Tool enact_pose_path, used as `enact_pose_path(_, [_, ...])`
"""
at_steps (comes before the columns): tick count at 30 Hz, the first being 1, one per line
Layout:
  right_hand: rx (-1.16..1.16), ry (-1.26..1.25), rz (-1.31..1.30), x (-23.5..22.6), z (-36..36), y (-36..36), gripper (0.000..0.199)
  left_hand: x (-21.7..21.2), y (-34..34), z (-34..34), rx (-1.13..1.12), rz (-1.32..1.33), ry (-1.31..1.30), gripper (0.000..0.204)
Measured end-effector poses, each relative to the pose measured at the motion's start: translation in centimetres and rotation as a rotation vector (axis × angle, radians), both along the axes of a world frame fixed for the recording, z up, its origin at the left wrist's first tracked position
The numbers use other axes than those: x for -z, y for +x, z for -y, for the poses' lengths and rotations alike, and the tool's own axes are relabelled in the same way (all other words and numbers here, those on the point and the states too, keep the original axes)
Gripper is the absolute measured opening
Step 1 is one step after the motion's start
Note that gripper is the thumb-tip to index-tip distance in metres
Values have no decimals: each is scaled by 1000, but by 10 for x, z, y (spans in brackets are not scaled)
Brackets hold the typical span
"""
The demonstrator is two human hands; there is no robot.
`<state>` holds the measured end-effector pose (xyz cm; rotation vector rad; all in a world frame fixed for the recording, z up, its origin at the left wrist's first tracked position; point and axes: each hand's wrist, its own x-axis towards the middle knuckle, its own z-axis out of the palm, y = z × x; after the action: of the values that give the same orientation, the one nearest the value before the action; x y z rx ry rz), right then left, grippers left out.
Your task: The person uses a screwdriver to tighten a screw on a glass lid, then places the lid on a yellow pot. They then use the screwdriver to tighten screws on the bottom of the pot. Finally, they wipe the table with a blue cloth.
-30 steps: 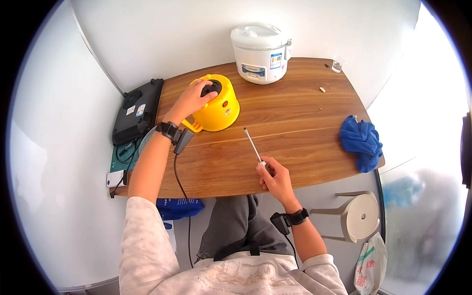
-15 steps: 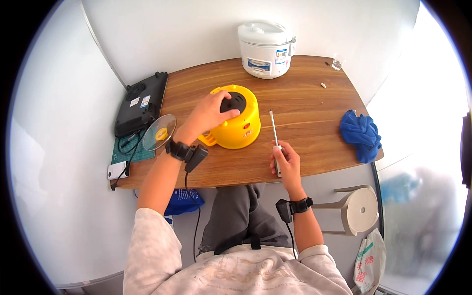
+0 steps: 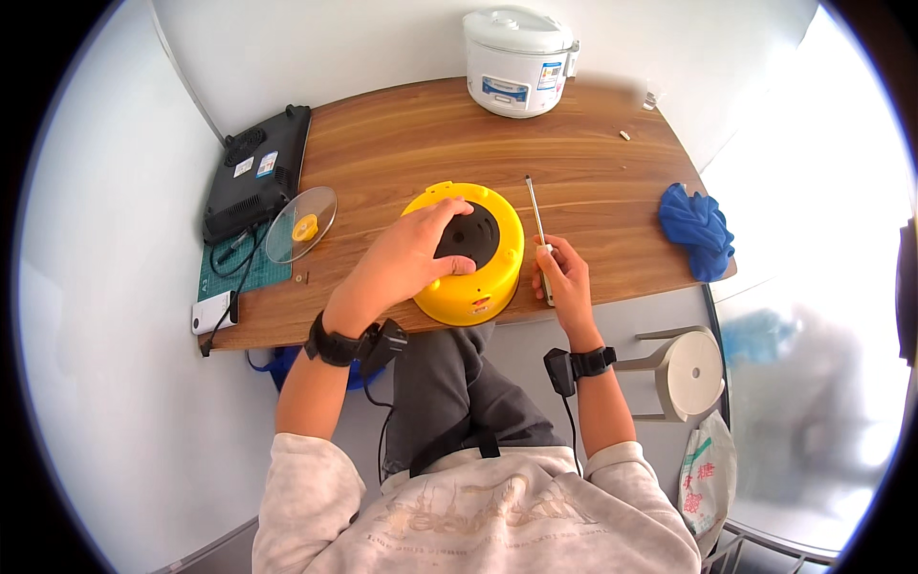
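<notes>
A yellow electric pot [image 3: 495, 283] stands upside down near the table's front edge, its round black base plate [image 3: 478, 239] facing up. My left hand [image 3: 406, 253] grips it from the left, with thumb and fingers spread over the base plate. To the right of the pot, my right hand [image 3: 566, 279] is closed around the pale handle of a screwdriver [image 3: 536, 212]. Its metal shaft points away from me, its tip apart from the pot. The pot's handle is out of sight behind my left hand and forearm.
A white rice cooker [image 3: 518, 62] stands at the back. On the left are a black appliance [image 3: 258, 172], a glass lid [image 3: 302, 225] with a yellow knob, a green cutting mat [image 3: 273, 275] and a white box [image 3: 216, 312]. A blue cloth [image 3: 696, 230] lies right, above a stool [image 3: 690, 373].
My left hand has drawn the yellow pot toward me, to the table's front edge. The view has tilted, shifting the table upward in the picture. My right hand still holds the screwdriver.
</notes>
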<state>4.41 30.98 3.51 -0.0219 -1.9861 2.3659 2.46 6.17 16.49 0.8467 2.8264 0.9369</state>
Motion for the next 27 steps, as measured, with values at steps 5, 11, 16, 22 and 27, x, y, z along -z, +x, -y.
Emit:
enact_pose_path(5, [-10,44,12,2,1,0,28,7,12,1,-14,-135,-45,58])
enact_pose_path(11, [7,77,29,0,2,0,27,12,9,0,48,-250,-102,54])
enact_pose_path(16, [-1,101,23,-1,3,-3,27,15,9,-2,32,-262,-79,45])
enact_pose_path(22, [23,136,-11,4,3,-1,26,14,12,2,39,-275,30,35])
enact_pose_path(27, [22,128,2,3,2,2,28,-5,31,11,-20,-366,251,23])
